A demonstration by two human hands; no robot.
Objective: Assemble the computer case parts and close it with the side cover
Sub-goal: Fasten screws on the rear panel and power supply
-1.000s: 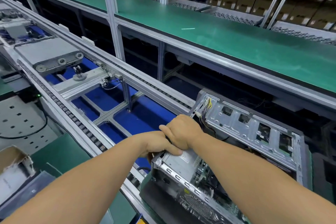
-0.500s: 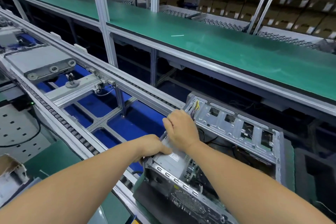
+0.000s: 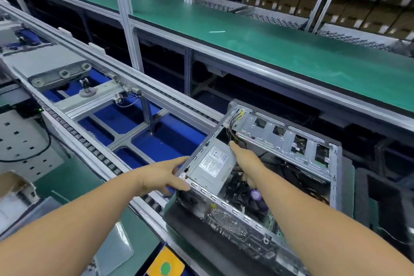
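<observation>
Lying open-side up, the computer case has its corner clasped by the left hand, the right hand flat inside.

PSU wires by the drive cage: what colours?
The wires are mostly yellow with some black, seen in the head view above the right hand.

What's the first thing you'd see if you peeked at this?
An open computer case lies on its side in the lower middle, its metal insides showing. The left hand holds its near corner while the right hand reaches in beside the grey power supply. Behind them runs a long green workbench.
</observation>
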